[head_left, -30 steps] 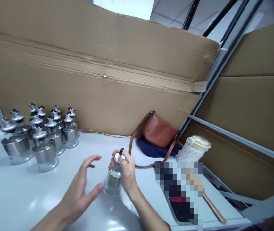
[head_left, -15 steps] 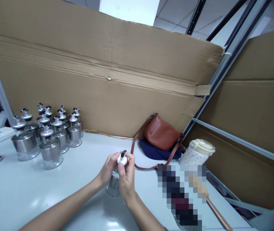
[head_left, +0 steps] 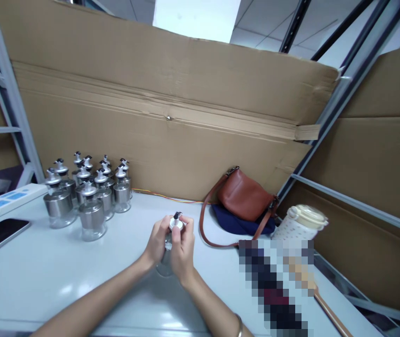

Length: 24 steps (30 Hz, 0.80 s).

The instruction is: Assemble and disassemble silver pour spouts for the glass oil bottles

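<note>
Between my two hands stands a clear glass dispenser bottle (head_left: 164, 268) with a silver cap (head_left: 176, 224) and a small black spout on top. My left hand (head_left: 156, 242) is closed round the neck and cap from the left. From the right, my right hand (head_left: 183, 250) grips the same cap, its thumb pressed on the cap's near side. Most of the bottle's body is hidden behind the fingers; its base shows just above or on the table. Several like bottles (head_left: 92, 217), with steel bands and silver caps, stand grouped to the left.
A brown leather bag (head_left: 243, 194) lies on a dark blue cloth (head_left: 226, 222) at the back right, near a white lidded container (head_left: 300, 224). At the left are a phone (head_left: 1, 236) and a power strip (head_left: 13, 199). A cardboard wall (head_left: 171, 154) closes off the back.
The view has turned left, so the table's things sit further right in the picture. Both hands keep hold of the bottle and appear slightly higher; the right thumb still presses the cap.
</note>
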Tool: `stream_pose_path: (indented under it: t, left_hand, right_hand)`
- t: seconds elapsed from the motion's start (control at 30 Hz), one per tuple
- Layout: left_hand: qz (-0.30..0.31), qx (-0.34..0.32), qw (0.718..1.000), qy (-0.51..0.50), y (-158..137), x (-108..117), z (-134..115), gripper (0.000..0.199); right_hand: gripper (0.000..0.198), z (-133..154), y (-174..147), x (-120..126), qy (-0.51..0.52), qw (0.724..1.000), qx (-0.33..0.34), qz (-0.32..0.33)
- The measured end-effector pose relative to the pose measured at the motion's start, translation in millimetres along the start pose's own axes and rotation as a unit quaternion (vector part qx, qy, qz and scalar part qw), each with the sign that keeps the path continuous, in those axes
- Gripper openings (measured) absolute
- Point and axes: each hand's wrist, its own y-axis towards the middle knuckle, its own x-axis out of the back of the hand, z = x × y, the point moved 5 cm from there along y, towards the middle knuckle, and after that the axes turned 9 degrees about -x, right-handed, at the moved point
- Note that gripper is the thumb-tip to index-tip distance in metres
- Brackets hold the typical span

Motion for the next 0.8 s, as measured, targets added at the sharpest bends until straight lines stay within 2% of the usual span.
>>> stream_pose_path:
  t: [0.1,0.17,0.2,0.3,0.4,0.43,0.5,0.57,0.7,0.8]
  left_hand:
    - [-0.026,-0.029,0.998,0.042,-2.1,30.2,1.6,0.044]
    - [-0.062,-0.082,0.989,0.105,-7.4,58.0,-1.2,0.037]
    - [-0.089,-0.129,0.974,0.161,-10.9,73.9,-5.9,0.034]
    - [-0.166,-0.280,0.888,0.325,-19.3,122.7,-26.9,0.032]
    - [-0.259,-0.354,0.818,0.373,-15.6,178.0,-46.0,0.040]
    - [-0.289,-0.364,0.799,0.382,-12.4,196.0,-50.4,0.043]
    - [-0.306,-0.363,0.770,0.427,-3.4,224.7,-53.1,0.054]
    - [-0.305,-0.336,0.762,0.462,4.5,245.5,-47.0,0.067]
    - [-0.238,-0.299,0.760,0.526,12.2,256.6,-25.5,0.093]
    - [-0.209,-0.275,0.751,0.563,13.1,257.8,-16.0,0.102]
  right_hand:
    - [0.027,-8.1,4.4,-26.8,-0.005,1.000,0.008,0.025]
    - [0.034,-12.3,8.9,-48.0,-0.005,0.999,0.013,0.050]
    - [0.037,-14.0,11.0,-59.0,-0.005,0.998,0.015,0.062]
    - [0.045,-19.2,15.4,-92.0,-0.002,0.995,0.016,0.098]
    - [0.053,-30.5,15.6,-123.6,-0.009,0.991,0.005,0.133]
    - [0.055,-36.4,15.2,-133.1,-0.013,0.990,-0.003,0.142]
    - [0.061,-50.1,14.8,-149.2,-0.023,0.987,-0.020,0.156]
    - [0.068,-64.3,15.5,-161.1,-0.036,0.984,-0.036,0.169]
    - [0.093,-84.2,18.2,-172.9,-0.076,0.975,-0.065,0.199]
    - [0.109,-87.0,17.9,-174.0,-0.116,0.968,-0.082,0.205]
